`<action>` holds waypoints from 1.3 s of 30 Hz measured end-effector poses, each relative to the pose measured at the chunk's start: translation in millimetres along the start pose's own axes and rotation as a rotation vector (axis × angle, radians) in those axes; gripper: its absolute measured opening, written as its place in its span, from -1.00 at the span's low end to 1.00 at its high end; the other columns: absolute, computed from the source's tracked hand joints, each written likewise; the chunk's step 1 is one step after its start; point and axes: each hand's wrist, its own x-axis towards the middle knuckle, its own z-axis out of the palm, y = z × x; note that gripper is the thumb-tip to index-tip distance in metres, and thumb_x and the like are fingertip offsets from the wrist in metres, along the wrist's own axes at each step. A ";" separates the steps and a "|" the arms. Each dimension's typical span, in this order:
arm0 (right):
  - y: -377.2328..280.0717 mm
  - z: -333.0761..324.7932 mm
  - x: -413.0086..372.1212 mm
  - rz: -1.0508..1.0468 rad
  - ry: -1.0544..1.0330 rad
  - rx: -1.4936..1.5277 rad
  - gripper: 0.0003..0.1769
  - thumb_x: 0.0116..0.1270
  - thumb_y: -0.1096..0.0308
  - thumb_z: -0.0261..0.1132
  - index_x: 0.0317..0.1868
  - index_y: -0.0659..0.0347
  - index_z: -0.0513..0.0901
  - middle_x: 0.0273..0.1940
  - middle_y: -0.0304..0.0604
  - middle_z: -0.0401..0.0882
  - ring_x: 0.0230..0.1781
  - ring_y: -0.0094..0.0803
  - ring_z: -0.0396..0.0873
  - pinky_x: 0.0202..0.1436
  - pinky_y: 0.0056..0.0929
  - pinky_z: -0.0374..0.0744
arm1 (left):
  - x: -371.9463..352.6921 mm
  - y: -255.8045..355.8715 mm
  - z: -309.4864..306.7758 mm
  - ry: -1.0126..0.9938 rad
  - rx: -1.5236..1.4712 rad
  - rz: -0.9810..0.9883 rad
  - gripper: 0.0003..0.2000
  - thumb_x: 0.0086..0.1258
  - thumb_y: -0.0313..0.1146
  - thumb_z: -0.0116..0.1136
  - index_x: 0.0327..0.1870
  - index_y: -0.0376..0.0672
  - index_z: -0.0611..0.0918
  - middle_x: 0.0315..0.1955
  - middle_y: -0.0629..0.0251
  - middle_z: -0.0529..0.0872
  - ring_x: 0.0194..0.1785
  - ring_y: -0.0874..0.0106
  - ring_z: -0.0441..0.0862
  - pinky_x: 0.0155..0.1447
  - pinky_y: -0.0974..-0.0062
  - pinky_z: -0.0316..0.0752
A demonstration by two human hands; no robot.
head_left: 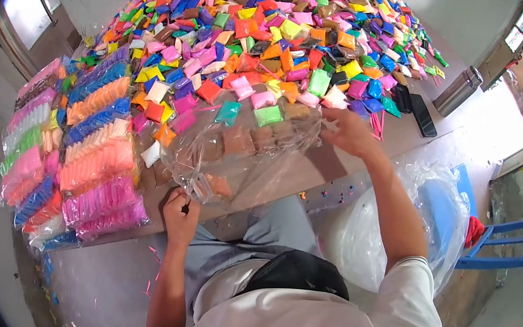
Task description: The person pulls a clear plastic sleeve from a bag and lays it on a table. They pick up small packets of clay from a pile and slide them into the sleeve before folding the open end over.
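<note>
A large clear plastic bag (199,155) is stretched between my two hands at the table's front edge. Several brown packets (238,141) show in it, with a green packet (268,116) and a teal packet (228,113) near its far side. My left hand (181,215) is closed on the bag's near left corner, low by the table edge. At the opposite end, my right hand (348,132) pinches the plastic, its fingertips beside the heap of small colourful packets (278,45).
Rows of bagged packets sorted by colour (97,167) line the table's left side. A steel flask (457,91) and a black phone (422,116) are at the right. Beside my right arm stand a big clear plastic sack (357,244) and a blue stool (497,243).
</note>
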 end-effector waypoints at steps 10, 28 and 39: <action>19.4 53.4 7.8 -0.158 -0.091 -0.340 -0.29 -0.01 0.35 0.37 0.27 0.13 0.56 0.13 0.07 0.59 0.17 0.07 0.53 0.37 -0.11 0.46 | -0.1 0.6 1.2 0.019 -0.012 0.039 -0.88 0.22 -0.53 0.17 -0.30 -0.41 0.64 -0.27 0.10 0.67 -0.23 0.25 0.62 -0.08 0.39 0.50; 13.8 66.2 23.1 -0.266 -0.155 -0.081 -0.32 0.10 0.16 0.48 0.27 0.13 0.57 0.16 -0.02 0.61 0.18 -0.07 0.58 0.32 -0.16 0.51 | -1.2 1.3 -0.5 0.027 0.006 0.026 -0.88 0.21 -0.53 0.20 -0.36 -0.45 0.63 -0.28 0.03 0.70 -0.22 0.23 0.66 -0.09 0.37 0.53; 21.9 50.3 14.9 -0.199 -0.201 -0.242 -0.29 -0.01 0.12 0.53 0.22 0.05 0.62 0.21 -0.04 0.59 0.23 -0.05 0.53 0.29 -0.15 0.54 | -1.2 -2.2 -1.3 0.018 0.015 0.011 -0.89 0.19 -0.53 0.23 -0.34 -0.42 0.66 -0.22 0.00 0.73 -0.16 0.18 0.70 -0.04 0.35 0.55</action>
